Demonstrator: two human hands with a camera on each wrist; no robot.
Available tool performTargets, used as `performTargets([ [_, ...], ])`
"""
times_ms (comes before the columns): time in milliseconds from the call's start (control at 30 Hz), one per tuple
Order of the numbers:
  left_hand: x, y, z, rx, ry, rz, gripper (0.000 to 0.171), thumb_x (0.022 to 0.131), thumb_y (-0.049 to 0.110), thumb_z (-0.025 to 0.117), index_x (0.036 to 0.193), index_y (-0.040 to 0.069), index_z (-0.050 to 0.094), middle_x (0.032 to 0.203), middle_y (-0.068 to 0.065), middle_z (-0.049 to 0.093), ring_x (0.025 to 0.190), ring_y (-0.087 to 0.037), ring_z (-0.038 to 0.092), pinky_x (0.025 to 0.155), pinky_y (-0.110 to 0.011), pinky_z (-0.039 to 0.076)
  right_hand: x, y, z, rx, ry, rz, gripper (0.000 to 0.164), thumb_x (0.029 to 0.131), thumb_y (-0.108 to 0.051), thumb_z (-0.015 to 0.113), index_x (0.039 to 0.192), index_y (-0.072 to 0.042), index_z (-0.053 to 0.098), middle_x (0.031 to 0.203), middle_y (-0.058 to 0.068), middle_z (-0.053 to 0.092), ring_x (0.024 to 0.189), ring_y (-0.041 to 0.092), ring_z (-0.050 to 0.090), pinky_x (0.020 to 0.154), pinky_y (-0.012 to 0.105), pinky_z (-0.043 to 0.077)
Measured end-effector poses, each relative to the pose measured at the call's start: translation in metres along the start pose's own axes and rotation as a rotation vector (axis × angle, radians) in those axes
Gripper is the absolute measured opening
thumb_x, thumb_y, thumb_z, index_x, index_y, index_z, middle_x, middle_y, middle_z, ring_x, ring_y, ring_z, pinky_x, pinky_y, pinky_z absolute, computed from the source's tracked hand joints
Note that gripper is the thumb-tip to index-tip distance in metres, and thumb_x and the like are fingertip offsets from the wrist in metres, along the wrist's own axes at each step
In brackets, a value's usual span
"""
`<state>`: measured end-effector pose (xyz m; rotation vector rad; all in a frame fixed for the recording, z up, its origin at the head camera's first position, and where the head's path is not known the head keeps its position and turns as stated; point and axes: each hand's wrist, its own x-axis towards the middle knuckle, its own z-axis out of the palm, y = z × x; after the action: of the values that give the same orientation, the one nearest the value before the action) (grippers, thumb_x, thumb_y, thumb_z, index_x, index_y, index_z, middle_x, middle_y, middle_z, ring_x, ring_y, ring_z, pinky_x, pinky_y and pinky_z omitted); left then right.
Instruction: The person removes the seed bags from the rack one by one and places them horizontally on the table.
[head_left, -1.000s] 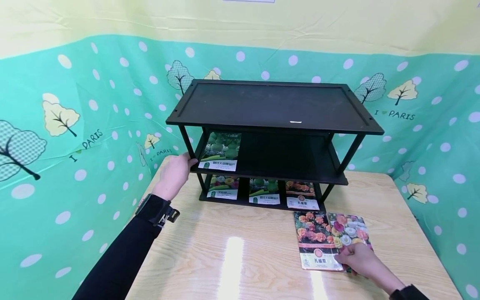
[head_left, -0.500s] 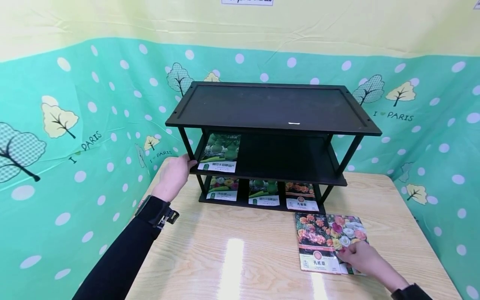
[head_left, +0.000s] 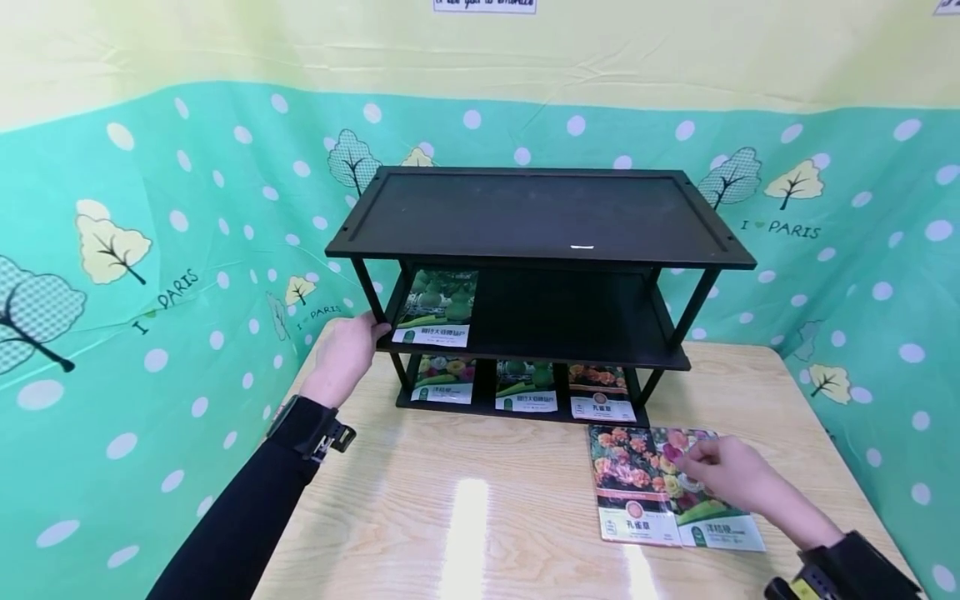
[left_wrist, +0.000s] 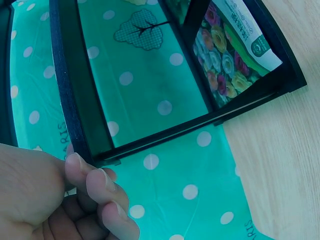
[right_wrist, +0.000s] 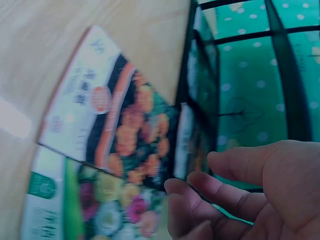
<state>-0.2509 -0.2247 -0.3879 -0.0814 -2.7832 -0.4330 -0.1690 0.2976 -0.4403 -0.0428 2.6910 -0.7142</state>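
Note:
My left hand holds the left front corner of the middle level of a black three-level rack; the left wrist view shows its fingers bent at that corner. My right hand hovers over the upper right of a mixed-flower seed packet, its fingers loosely bent and nothing between them in the right wrist view. Touching that packet's left side, an orange-flower seed packet lies flat on the table. Part of the mixed-flower packet is hidden under my right hand.
A green gourd packet lies at the left of the middle level. Below it, the bottom level bears a flower packet, a second gourd packet and an orange-flower packet. A green patterned cloth hangs behind the wooden table.
My right hand has moved up from the lower part of the mixed-flower packet, uncovering its white label strip. The left hand keeps its place on the rack. The head view has shifted slightly.

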Motion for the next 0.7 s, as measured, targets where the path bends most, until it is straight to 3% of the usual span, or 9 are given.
performTargets([
  [200,-0.002,0.001,0.0,-0.005,0.002,-0.005,0.029,0.098,0.031,0.05,0.083,0.007,0.06,0.061,-0.007,0.054,0.045,-0.018,0.048,0.037,-0.028,0.033,-0.003,-0.022,-0.018,0.01,-0.002,-0.137,0.025,0.09,-0.037,0.062,0.092,-0.014,0.071,0.089,0.005,0.067,0.067,0.013,0.052,0.055,0.024,0.044],
  [433,-0.004,0.001,0.0,0.004,0.016,0.012,0.029,0.098,0.029,0.051,0.085,0.006,0.061,0.06,-0.008,0.055,0.044,-0.018,0.048,0.036,-0.027,0.032,-0.01,-0.045,-0.033,-0.007,-0.035,-0.273,0.014,0.089,-0.025,0.064,0.093,-0.013,0.07,0.079,-0.004,0.066,0.065,0.005,0.057,0.059,0.021,0.049],
  [700,-0.003,0.002,-0.001,-0.038,-0.032,-0.022,0.029,0.099,0.031,0.048,0.088,0.008,0.061,0.058,-0.006,0.058,0.043,-0.014,0.051,0.038,-0.026,0.037,-0.013,-0.071,-0.053,-0.049,-0.065,-0.383,0.012,0.09,-0.023,0.063,0.091,-0.013,0.069,0.073,-0.008,0.065,0.062,0.002,0.056,0.059,0.02,0.049],
])
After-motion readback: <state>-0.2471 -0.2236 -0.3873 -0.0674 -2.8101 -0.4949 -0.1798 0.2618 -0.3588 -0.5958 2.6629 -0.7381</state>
